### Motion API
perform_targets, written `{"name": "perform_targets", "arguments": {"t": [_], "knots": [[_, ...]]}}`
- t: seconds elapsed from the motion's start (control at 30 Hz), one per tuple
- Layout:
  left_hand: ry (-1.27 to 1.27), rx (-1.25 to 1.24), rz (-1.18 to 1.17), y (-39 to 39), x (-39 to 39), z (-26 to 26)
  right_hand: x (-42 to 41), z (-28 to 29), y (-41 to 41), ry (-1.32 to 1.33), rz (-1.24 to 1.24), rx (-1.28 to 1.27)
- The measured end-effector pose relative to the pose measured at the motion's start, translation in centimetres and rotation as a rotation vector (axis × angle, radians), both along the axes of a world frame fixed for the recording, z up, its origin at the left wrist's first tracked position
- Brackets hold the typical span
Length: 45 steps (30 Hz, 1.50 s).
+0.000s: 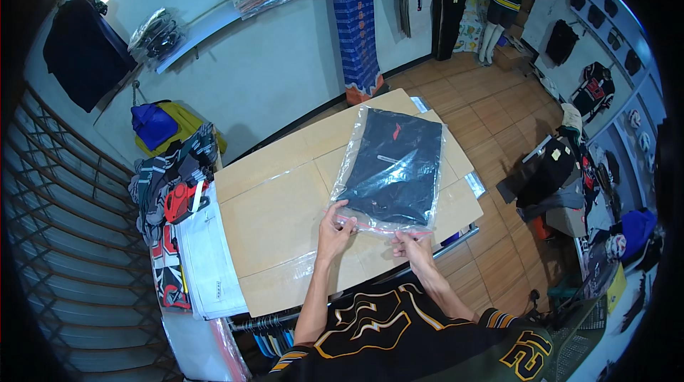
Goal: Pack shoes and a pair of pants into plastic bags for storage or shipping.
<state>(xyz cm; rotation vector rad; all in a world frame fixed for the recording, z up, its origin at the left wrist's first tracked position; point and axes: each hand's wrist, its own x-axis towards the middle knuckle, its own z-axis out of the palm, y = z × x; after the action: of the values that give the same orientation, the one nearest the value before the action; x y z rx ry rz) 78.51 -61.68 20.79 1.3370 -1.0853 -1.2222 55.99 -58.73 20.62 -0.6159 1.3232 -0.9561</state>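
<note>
A folded dark garment with a small red mark lies flat inside a clear plastic zip bag, on top of a flattened cardboard sheet. The bag's opening, edged by a red zip strip, faces me. My left hand pinches the bag's near left corner between thumb and fingers. At the right part of the strip, my right hand grips the bag's edge, thumb on top. The garment lies wholly within the bag, beyond both hands.
Left of the cardboard are a red tape dispenser, a pile of striped clothing and white plastic packages. Hangers hang on a rail below the near edge. A patterned pillar rises beyond the far edge, and a clothing pile stands at right.
</note>
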Motion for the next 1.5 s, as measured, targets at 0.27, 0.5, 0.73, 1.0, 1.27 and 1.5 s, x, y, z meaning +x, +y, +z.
{"name": "perform_targets", "arguments": {"t": [0.27, 0.5, 0.73, 1.0, 1.27, 1.5], "knots": [[-0.057, -0.027, -0.045, 0.1, -0.2, 0.1, 1.3, 0.7, -0.6, -0.078, 0.054, 0.048], [0.003, 0.001, -0.026, -0.1, -0.1, 0.1, 2.2, 2.0, -0.9, -0.138, 0.017, 0.082], [-0.004, -0.02, -0.022, -0.1, -0.3, 0.0, 2.6, 0.0, -1.4, -0.095, 0.04, 0.025], [0.142, 0.079, 0.168, 0.1, 1.3, 0.0, -1.9, 1.1, 0.2, -0.187, -0.088, 0.128], [0.007, -0.019, 0.246, -0.4, 3.9, -1.3, -6.9, 1.5, 1.4, 0.084, 0.053, 0.074], [-0.223, -0.032, 0.142, -3.4, 3.9, 0.2, -8.1, 0.5, -3.6, 0.412, -0.175, -0.155]]}}
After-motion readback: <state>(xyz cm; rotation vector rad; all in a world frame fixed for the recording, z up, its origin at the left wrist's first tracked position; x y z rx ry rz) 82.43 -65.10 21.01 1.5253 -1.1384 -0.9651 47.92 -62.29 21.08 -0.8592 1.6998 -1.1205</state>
